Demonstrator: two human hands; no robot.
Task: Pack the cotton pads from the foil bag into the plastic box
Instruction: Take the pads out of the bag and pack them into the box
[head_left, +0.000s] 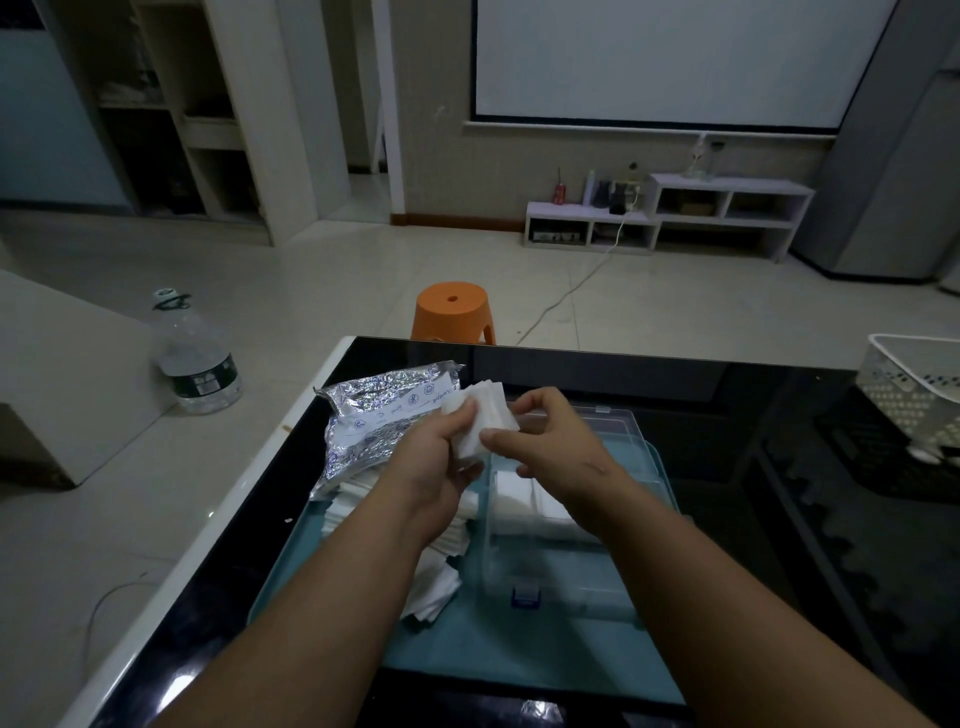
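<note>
Holding a small stack of cotton pads (485, 410) up between both hands, over the far left corner of the plastic box (597, 597). Gripping the stack's lower left side with the left hand (441, 462), thumb pressing on the near face and fingers curling under and behind it. Pinching the stack's right edge with the right hand (550, 441), thumb tip and bent fingers closing on the pads. Working over a teal tray (519, 660) on a black glass table (753, 415), with the clear box sitting on the tray's right half, blue latch toward the body, and showing white pads (519, 501) already packed inside, partly hidden under the right forearm. Having the foil bag (374, 415) lying crumpled just left of the hands, mouth toward the tray, with more pads spilling from it and a loose heap (434, 584) lying beside the box's left wall, partly under the left forearm. Facing an orange stool (452, 306) beyond the table's far edge, with a large water bottle (200, 364) standing on the floor to the left and a white perforated basket (906, 387) showing at the right edge of view.
</note>
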